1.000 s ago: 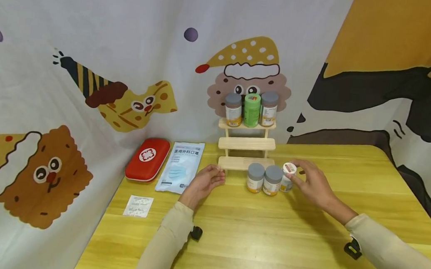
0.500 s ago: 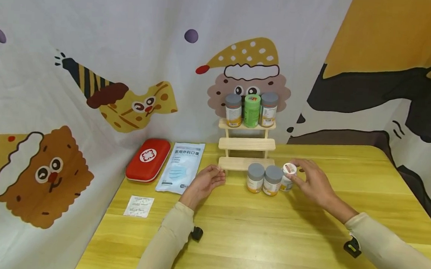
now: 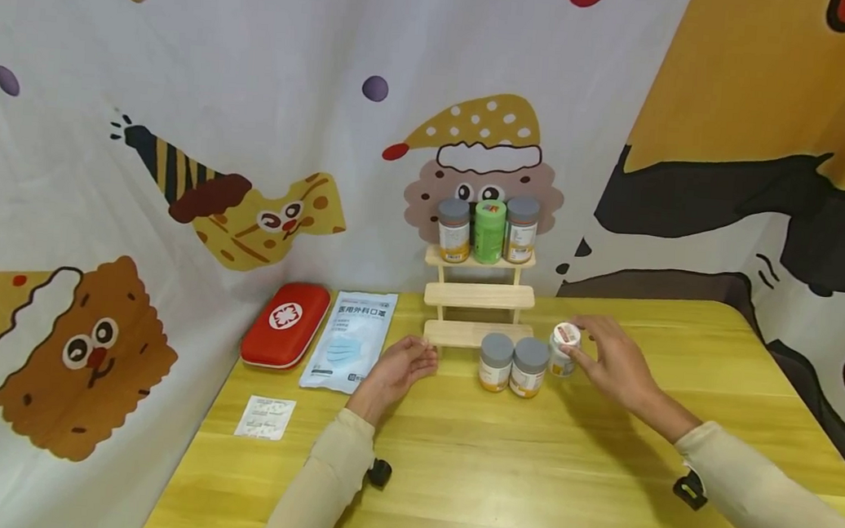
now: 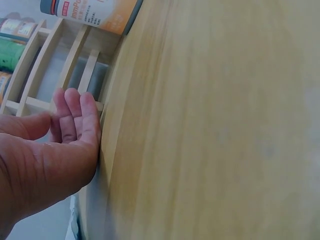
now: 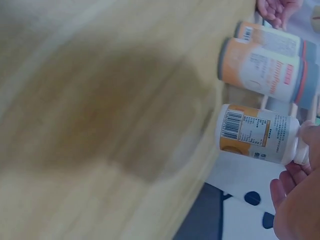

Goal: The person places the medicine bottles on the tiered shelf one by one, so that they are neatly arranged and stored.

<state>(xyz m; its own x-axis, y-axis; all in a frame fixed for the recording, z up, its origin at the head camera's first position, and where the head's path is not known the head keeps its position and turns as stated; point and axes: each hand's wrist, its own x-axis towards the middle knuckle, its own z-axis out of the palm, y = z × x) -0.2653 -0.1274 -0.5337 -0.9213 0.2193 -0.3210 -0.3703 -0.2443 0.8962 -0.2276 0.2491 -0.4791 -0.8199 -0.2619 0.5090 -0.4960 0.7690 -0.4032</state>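
Note:
My right hand (image 3: pixel 616 363) pinches a small white-capped supplement bottle (image 3: pixel 561 364) by its cap. In the right wrist view the bottle (image 5: pixel 255 134) shows a barcode and an orange-and-white label; whether its base touches the table I cannot tell. Beside it stand two grey-lidded jars, the nearer jar (image 3: pixel 528 369) and its neighbour (image 3: pixel 495 364), before the wooden tiered rack (image 3: pixel 479 296). My left hand (image 3: pixel 396 368) is at the left end of the rack's lowest step. In the left wrist view its fingers (image 4: pixel 75 117) are loosely bent, with no thing seen in them.
On the rack's top step stand a green bottle (image 3: pixel 489 234) and two grey-lidded jars, one on the left (image 3: pixel 454 235) and one on the right (image 3: pixel 521 234). Left on the table (image 3: pixel 466 480) lie a red first-aid case (image 3: pixel 286 326), a mask packet (image 3: pixel 348 341) and a small white sachet (image 3: pixel 265 417).
The head view has tilted up a little, so the scene sits lower. The white-capped bottle has shifted slightly away from the nearer jar, still in my right hand. My left hand keeps its place.

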